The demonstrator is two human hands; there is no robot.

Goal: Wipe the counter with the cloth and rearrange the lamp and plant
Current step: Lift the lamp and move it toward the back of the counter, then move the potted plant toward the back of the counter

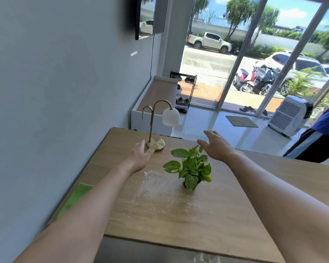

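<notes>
A brass lamp (155, 144) with a curved neck and a white glass shade stands near the far left corner of the wooden counter (179, 221). My left hand (141, 155) is open, fingers right at the lamp's round base. A small leafy green plant (190, 170) in a dark pot sits mid-counter. My right hand (216, 145) hovers open above and behind the plant, touching nothing. A green cloth (75, 199) lies at the counter's left edge by the wall. A wet, whitish smear (152, 185) spreads on the wood left of the plant.
A grey wall (55, 92) runs along the counter's left side. Beyond the far edge stand a white cabinet (156, 103), a shoe rack (184, 92) and a white cooler unit (289, 114). A person in blue (323, 128) stands at the right.
</notes>
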